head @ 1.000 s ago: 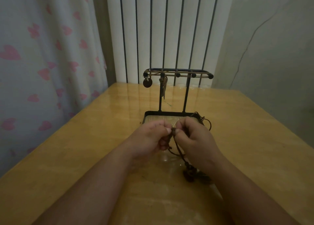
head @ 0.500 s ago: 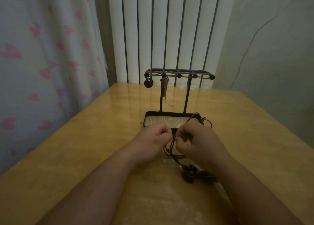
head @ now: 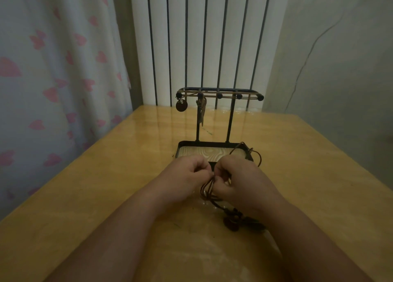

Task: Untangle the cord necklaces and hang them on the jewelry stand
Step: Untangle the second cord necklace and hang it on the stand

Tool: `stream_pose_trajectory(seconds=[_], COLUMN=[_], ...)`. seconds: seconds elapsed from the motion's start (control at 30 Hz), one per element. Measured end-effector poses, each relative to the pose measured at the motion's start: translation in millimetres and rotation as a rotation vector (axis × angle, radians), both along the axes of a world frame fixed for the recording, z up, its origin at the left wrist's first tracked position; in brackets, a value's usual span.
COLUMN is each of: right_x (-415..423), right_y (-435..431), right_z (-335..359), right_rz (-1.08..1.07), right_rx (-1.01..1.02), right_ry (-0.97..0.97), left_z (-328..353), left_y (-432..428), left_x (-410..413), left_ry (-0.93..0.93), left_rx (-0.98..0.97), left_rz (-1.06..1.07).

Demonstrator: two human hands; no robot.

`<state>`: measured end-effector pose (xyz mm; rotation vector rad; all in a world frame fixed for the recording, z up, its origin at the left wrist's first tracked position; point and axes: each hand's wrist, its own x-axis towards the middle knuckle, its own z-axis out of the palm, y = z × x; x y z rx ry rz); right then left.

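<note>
A black jewelry stand (head: 230, 120) with a wooden base tray stands mid-table. A round disc pendant (head: 181, 105) and a long thin pendant (head: 201, 111) hang from its top bar. Just in front of the tray, my left hand (head: 187, 175) and my right hand (head: 240, 179) meet, both pinching the tangled brown cords (head: 207, 191). Loops droop below my fingers, and dark pendants and beads (head: 232, 221) lie on the table under my right wrist. One cord strand (head: 256, 156) arcs over the tray's right corner.
The yellow wooden table (head: 85, 186) runs back to a white radiator (head: 202, 37). A curtain with pink hearts (head: 53, 69) hangs along the left edge, and a grey wall stands to the right.
Both hands have drawn slightly toward me and lower. The cord loops between them hang looser, and the pendants under my right wrist show more.
</note>
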<state>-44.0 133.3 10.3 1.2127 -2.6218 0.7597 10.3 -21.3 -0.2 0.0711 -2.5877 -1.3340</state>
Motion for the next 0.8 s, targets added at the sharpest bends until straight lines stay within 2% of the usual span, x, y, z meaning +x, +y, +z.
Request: stream_pose_trajectory(seconds=[0.23, 0.5, 0.8], right_x=[-1.3, 0.0, -0.4], right_y=[-0.2, 0.3, 0.2], right_z=[-0.4, 0.1, -1.7], right_rz=[-0.006, 0.017, 0.002], right_rx=[0.002, 0.019, -0.007], right_ry=[0.011, 0.008, -0.001], left_z=[2.1, 0.5, -2.8], left_y=[1.2, -1.0, 1.3], left_x=[1.4, 0.5, -0.3], left_ry=[-0.018, -0.099, -0.109], left_rx=[-0.034, 0.09, 0.138], left_rz=[-0.005, -0.044, -0.068])
